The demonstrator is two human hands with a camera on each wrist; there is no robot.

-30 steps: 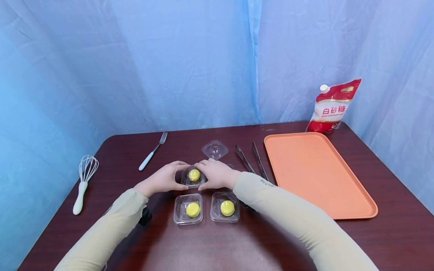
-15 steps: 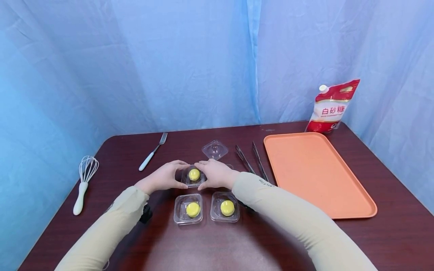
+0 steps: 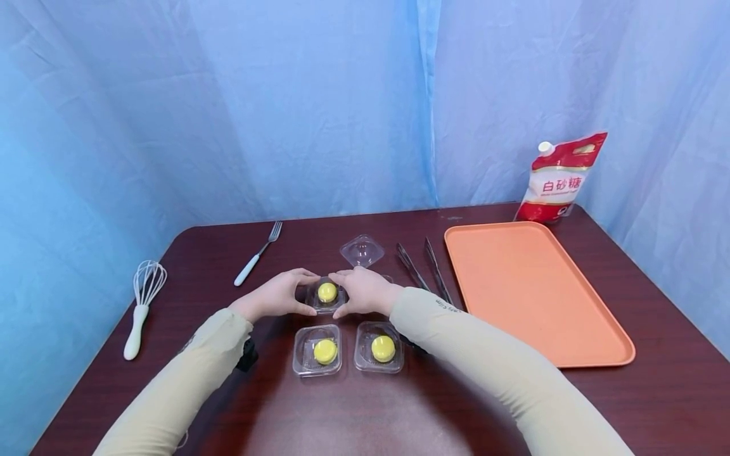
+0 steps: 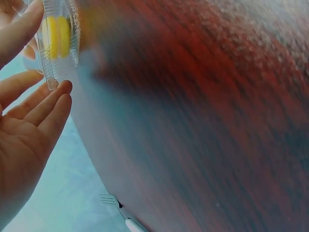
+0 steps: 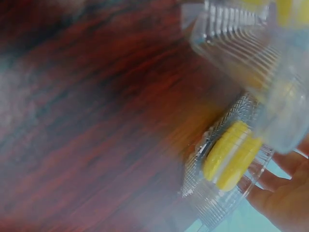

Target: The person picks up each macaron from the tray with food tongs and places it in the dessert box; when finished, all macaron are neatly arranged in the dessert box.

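Note:
A small clear plastic box (image 3: pixel 329 307) with a yellow macaron (image 3: pixel 327 292) inside stands between my hands on the table. My left hand (image 3: pixel 278 295) grips its left side, thumb near the front corner and fingers toward the back. On the opposite side my right hand (image 3: pixel 367 292) grips it in the same way, fingers over the back right edge. In the right wrist view the macaron (image 5: pixel 231 155) shows two yellow shells with a pale filling. Closer to me, two more clear boxes, a left one (image 3: pixel 302 369) and a right one (image 3: pixel 365 366), each hold a yellow macaron.
A clear domed lid (image 3: pixel 362 251) lies behind the hands. Metal tongs (image 3: pixel 438 272) lie beside an orange tray (image 3: pixel 513 285) on the right. A red-and-white sugar pouch (image 3: pixel 559 180) stands at the back. Left are a fork (image 3: pixel 255 258) and a whisk (image 3: pixel 142 310).
Almost nothing differs: both hands keep their grip on the box at the same spot, and the view shifts very slightly.

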